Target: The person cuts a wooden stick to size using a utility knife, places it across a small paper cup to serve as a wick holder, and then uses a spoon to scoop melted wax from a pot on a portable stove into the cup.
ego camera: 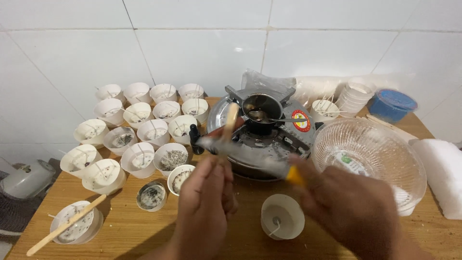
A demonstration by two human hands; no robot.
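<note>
My left hand (206,202) holds a flat wooden stick (230,123) upright over the table. My right hand (351,204) grips a knife with a yellow handle (294,176); its blurred blade (231,149) lies across the stick. Below and between the hands stands a small white cup (283,216) with a wick in it. Behind the stick sits a silver gas stove (269,139) carrying a small dark pot (262,108) with a spoon in it.
Several white cups with wicks (139,130) crowd the left of the wooden table (144,231). A cup with a wooden stick across it (74,224) stands front left. A clear glass bowl (370,159), stacked white cups (355,96), a blue lid (392,103) and white cloth (445,168) lie right.
</note>
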